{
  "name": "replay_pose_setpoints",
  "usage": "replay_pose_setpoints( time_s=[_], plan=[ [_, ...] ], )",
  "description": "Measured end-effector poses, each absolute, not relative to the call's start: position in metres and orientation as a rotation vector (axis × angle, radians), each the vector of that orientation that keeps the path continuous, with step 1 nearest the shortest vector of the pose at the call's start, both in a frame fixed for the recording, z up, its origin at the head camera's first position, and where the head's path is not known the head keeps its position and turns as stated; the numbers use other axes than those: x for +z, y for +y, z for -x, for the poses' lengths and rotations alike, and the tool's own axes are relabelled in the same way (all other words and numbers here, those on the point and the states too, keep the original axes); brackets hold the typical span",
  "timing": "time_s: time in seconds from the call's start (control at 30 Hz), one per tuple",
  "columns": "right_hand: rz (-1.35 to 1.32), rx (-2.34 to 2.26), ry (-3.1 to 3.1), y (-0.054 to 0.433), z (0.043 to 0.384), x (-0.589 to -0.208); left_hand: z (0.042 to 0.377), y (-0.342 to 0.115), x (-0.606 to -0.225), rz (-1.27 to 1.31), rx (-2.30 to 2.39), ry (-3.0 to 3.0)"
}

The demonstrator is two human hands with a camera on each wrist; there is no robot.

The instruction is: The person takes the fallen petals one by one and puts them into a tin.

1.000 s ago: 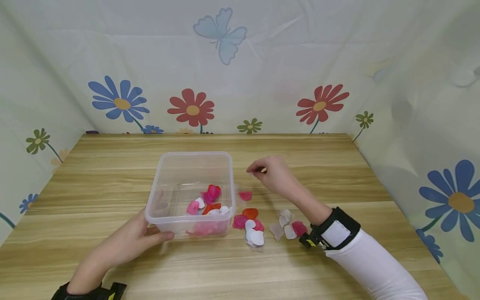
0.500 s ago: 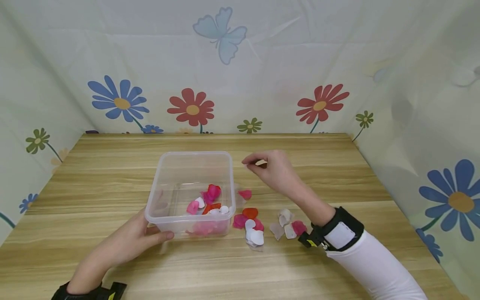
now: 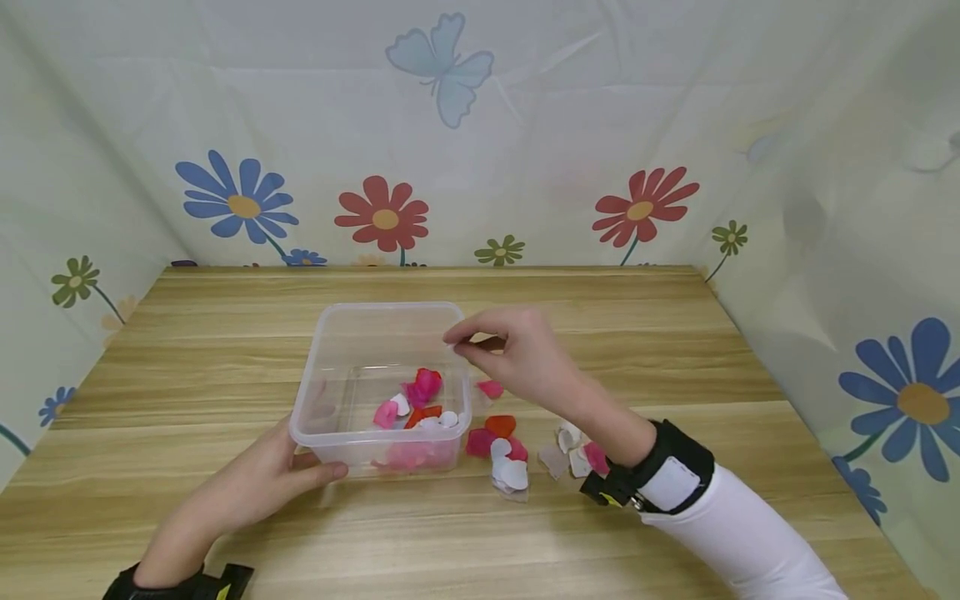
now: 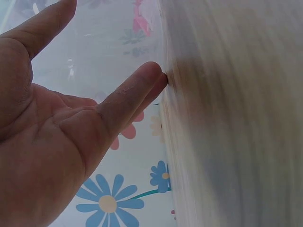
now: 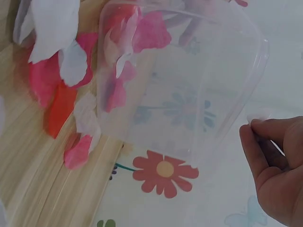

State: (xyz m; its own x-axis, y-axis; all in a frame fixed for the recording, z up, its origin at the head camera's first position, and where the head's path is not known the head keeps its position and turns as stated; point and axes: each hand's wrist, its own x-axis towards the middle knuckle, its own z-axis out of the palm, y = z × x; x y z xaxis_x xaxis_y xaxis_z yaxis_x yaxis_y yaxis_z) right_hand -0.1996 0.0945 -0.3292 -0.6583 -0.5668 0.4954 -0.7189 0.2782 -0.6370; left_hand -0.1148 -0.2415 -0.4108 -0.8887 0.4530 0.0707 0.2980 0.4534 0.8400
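A clear plastic box point(image 3: 378, 437) stands on the table, with pink, red and white petals point(image 3: 424, 388) inside. My left hand point(image 3: 247, 487) rests against its front left corner, thumb along the front. In the left wrist view the fingers point(image 4: 130, 97) look nearly straight beside the clear wall. My right hand point(image 3: 517, 354) is at the box's right rim, thumb and forefinger pinching a small white petal point(image 5: 259, 115). In the right wrist view that petal shows at the fingertips, near the rim.
Right of the box lies a pile of white, red and pink petals point(image 3: 512, 473). A second small group of petals point(image 3: 553, 460) is farther right, partly behind my right wrist. One pink petal point(image 3: 491, 389) lies near the box. A flower-printed cloth point(image 3: 525, 108) hangs around the wooden table point(image 3: 420, 546).
My right hand has moved left, carrying the white petal from beside the box to its right rim. My left hand and the box have stayed in place.
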Motion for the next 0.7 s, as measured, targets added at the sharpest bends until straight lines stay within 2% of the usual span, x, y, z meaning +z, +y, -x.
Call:
replay_pose_setpoints(
  time_s=[0.37, 0.7],
  plan=[
    [-1.333, 1.307, -2.36, 0.0832, 0.1972, -0.3298, 0.1156, -0.242, -0.412, -0.654, 1.413, 2.541],
    [-1.326, 1.251, -2.396, 0.0848, 0.1974, -0.3335, 0.115, -0.2418, -0.4115, -0.655, 1.418, 2.536]
  ],
)
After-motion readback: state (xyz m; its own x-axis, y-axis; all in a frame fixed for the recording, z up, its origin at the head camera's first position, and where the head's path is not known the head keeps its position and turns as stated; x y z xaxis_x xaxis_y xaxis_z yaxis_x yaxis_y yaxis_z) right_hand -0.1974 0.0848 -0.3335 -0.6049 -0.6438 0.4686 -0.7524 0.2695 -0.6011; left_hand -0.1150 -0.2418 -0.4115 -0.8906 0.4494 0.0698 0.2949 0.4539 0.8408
